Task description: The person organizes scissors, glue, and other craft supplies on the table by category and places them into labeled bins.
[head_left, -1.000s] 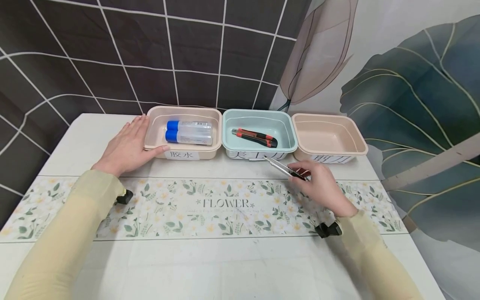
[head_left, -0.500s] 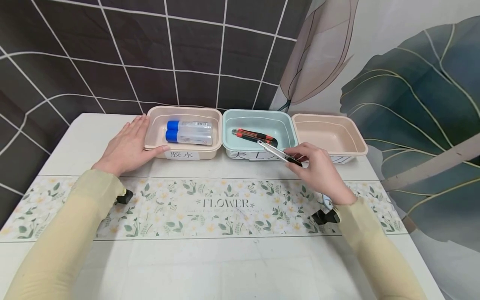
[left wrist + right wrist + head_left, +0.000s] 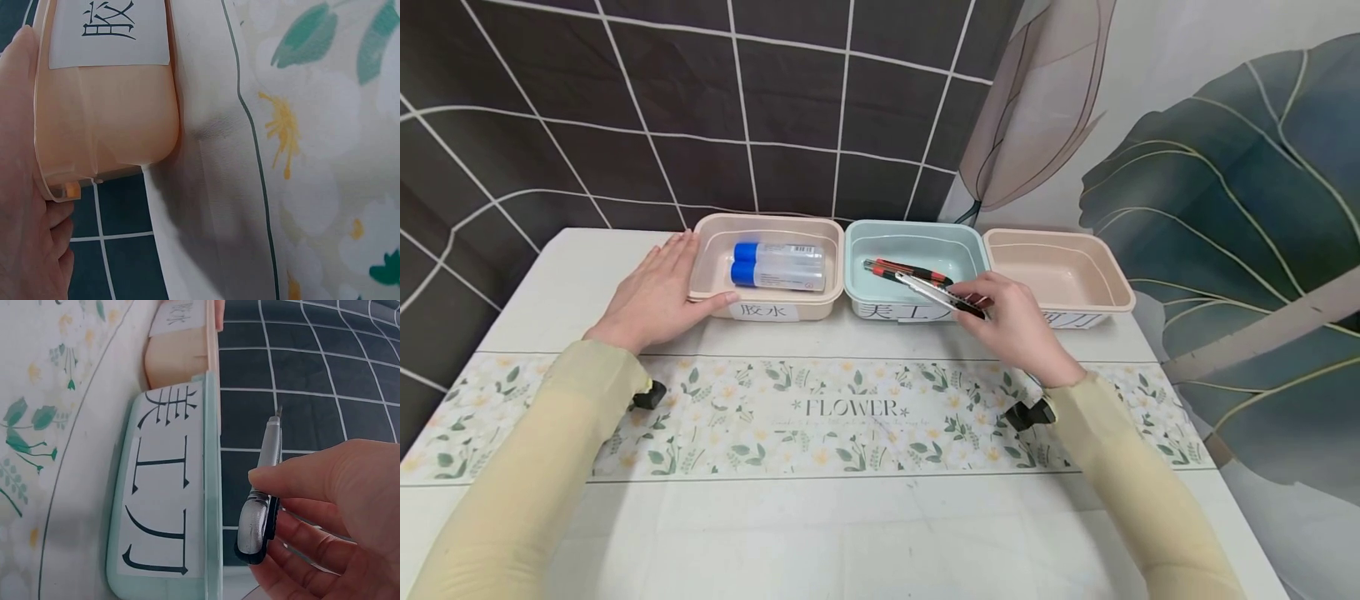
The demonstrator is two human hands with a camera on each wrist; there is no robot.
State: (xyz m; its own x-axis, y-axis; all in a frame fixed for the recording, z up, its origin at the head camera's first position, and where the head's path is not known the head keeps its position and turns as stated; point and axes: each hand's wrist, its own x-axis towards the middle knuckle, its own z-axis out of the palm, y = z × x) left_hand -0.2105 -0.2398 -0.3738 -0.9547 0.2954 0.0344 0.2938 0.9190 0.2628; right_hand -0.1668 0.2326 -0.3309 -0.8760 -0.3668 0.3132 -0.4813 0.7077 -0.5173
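My right hand (image 3: 1015,325) pinches a silver and black utility knife (image 3: 254,522) between thumb and fingers. In the head view the knife slants over the front rim of the light blue bin (image 3: 917,237), its tip towards the left. Inside that bin lie red and black utility knives (image 3: 917,270), partly hidden by the silver one. My left hand (image 3: 655,287) rests against the left side of a pink bin (image 3: 833,258), fingers extended and thumb at its front rim. Two clear bottles with blue caps (image 3: 786,276) lie in this bin.
A second pink bin (image 3: 1060,271) stands at the right end of the row. Each bin's front carries a white label with Chinese characters. The white table (image 3: 790,533) has a floral printed band (image 3: 850,450). Behind the bins rises a dark gridded backdrop (image 3: 790,100).
My right hand has moved left and away from me, carrying the silver utility knife from in front of the blue bin to over its rim. The left hand stays where it was.
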